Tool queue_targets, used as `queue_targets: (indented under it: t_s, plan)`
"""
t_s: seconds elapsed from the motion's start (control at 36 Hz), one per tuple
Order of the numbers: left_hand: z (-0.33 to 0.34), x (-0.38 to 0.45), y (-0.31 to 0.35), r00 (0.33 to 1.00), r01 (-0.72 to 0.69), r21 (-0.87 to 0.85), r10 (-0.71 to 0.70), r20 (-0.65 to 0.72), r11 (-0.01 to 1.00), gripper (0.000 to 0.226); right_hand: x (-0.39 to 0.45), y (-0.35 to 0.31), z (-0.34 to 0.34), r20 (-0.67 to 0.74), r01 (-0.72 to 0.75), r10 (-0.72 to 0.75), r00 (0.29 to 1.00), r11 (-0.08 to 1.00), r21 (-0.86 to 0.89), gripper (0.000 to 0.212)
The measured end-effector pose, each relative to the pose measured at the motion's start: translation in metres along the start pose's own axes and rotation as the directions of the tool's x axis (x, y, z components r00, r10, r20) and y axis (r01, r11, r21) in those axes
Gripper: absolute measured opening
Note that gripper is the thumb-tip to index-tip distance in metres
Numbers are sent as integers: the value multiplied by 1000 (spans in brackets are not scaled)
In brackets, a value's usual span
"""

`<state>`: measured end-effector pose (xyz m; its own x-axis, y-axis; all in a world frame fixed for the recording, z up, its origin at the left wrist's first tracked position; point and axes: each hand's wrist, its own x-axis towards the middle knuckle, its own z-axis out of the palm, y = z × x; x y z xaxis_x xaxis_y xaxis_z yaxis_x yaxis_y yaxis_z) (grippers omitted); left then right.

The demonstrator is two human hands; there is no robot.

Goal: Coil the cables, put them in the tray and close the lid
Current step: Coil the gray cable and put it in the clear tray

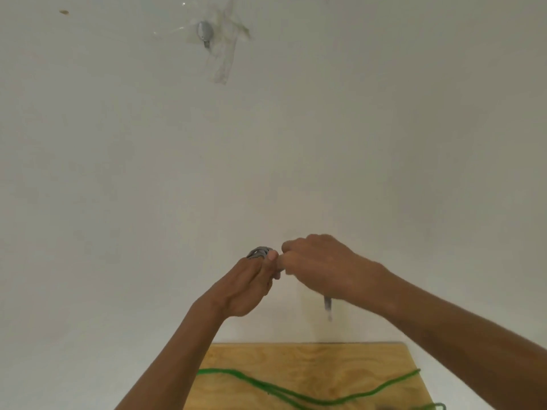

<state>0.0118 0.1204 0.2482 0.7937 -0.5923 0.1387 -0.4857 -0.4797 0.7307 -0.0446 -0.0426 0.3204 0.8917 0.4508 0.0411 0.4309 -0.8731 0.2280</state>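
Both hands are raised in front of the white wall, well above the wooden table, which serves here as the landmark. The left hand has its fingers curled round a small bundle of grey cable, whose loops show just above the knuckles. The right hand, touching the left, has its fingers bent and closed on the free length of the same cable; the tail end hangs blurred below that hand, above the table's far edge. By the look of it the grey cable is nearly wound, with only that short tail left to wrap or tuck. On the table itself the green cable lies loose in long wavy strands across the near part of the board, not coiled at all. A dark blurred object sits at the table's near edge beside the green strands; what it is cannot be told. Neither tray nor lid is in view, so nothing shows as stowed: finishing the grey coil, coiling the green one, placing both and shutting the lid all appear to remain.
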Motion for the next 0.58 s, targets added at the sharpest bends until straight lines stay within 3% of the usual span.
queue_targets:
  t_s: [0.14, 0.19, 0.22, 0.28, 0.33, 0.42, 0.47, 0.53, 0.58]
  plan:
    - [-2, -6, -2, 998, 31, -164, -21, 62, 986, 76, 18, 33, -1, -192, 170, -178, 965, 984, -54, 20]
    - [-1, -9, 1, 997, 13, -235, 5, 77, 972, 79, 25, 45, 7, -332, 245, -205, 921, 966, 84, 18]
    - [0, -11, 3, 997, 5, -286, 17, 76, 958, 78, 28, 49, 12, -369, 254, -149, 917, 933, 254, 17]
    - [1, -16, 9, 996, -11, -409, 47, 79, 912, 75, 30, 52, 17, -323, 190, 48, 945, 722, 665, 15]
    - [3, -20, 20, 996, -32, -553, 72, 50, 832, 75, 28, 46, 25, -214, 130, 158, 964, 423, 897, 14]
    - [3, -19, 35, 995, -99, -763, 60, -79, 639, 75, 24, 13, 38, -156, 157, 218, 963, 12, 987, 21]
    - [0, -16, 40, 990, -136, -814, 37, -140, 565, 78, 22, -12, 41, -85, 171, 274, 958, -308, 936, 22]
    - [-4, -11, 39, 983, -160, -811, 21, -180, 563, 81, 21, -30, 41, -32, 203, 364, 931, -444, 873, 22]
    - [-6, -9, 37, 976, -184, -794, 9, -219, 580, 79, 24, -37, 41, -33, 249, 458, 888, -420, 873, 27]
